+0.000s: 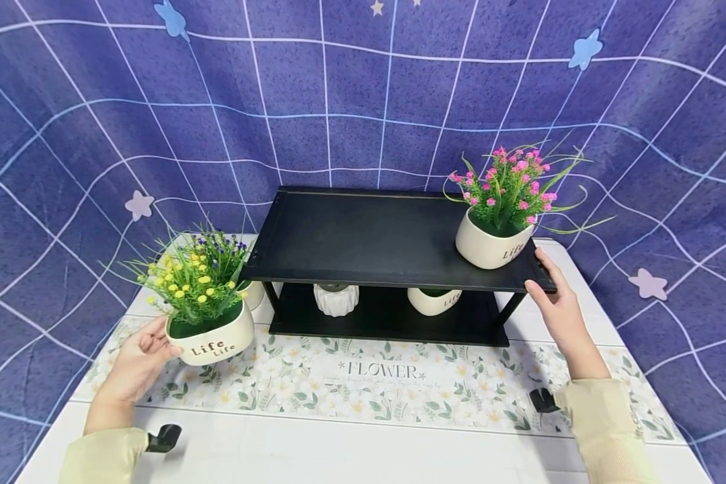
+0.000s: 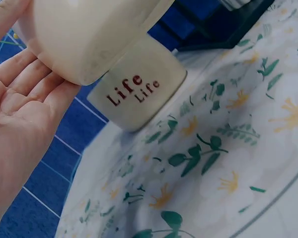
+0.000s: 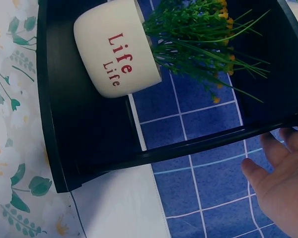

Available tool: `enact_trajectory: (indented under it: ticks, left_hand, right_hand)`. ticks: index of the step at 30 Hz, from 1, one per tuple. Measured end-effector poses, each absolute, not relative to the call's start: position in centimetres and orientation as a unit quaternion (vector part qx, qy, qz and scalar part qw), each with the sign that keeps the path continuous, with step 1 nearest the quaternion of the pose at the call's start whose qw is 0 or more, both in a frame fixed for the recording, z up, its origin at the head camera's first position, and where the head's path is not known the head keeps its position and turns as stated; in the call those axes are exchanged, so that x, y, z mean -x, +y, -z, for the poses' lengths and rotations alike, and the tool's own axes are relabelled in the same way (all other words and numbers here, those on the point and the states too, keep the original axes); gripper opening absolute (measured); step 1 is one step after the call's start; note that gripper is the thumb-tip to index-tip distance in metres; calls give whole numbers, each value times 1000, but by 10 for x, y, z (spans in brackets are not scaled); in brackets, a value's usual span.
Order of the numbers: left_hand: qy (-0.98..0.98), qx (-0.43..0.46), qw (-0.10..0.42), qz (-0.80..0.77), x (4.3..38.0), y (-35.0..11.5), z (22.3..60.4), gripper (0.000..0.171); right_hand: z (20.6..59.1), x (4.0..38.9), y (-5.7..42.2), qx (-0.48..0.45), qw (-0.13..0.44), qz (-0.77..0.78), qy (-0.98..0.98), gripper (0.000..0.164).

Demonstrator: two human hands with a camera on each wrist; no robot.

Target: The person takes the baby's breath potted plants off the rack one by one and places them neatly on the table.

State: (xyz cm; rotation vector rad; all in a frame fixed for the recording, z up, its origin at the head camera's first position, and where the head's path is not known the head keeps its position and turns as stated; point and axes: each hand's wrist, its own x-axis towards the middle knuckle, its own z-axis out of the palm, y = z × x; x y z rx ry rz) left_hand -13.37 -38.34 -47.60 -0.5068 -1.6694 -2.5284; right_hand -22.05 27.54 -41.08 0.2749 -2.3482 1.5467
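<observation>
My left hand (image 1: pixel 136 359) holds a cream flowerpot (image 1: pixel 218 336) of yellow flowers, marked "Life", by its left side. In the left wrist view, that pot (image 2: pixel 84 34) hangs above the table, overlapping a second "Life" pot (image 2: pixel 139 87) that stands on the floral cloth. Purple flowers (image 1: pixel 218 249) show behind the yellow ones. At the far side, my right hand (image 1: pixel 559 312) grips the right end of a black two-tier shelf (image 1: pixel 363 235), thumb near the front corner. Beside it on the top tier is a cream pot (image 1: pixel 490 242) of pink flowers.
On the lower tier stand a white ribbed pot (image 1: pixel 336 300) and a cream "Life" pot (image 1: pixel 434 301), whose orange-yellow flowers (image 3: pixel 223 15) show in the right wrist view. A floral runner (image 1: pixel 387 386) crosses the white table (image 1: pixel 314 450). Behind hangs a blue gridded curtain (image 1: pixel 363 87).
</observation>
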Motion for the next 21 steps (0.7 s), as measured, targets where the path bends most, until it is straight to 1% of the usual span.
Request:
enact_trajectory:
  ticks: [9,21]
  left_hand:
    - [-539,166,18,826,138,-386,485,63]
    - [-565,169,12,808,141,-392,498,64]
  right_hand:
    - [411,221,276,-94,158,-532,-827,56]
    - [412,222,277,-96,156,-539,-822,56]
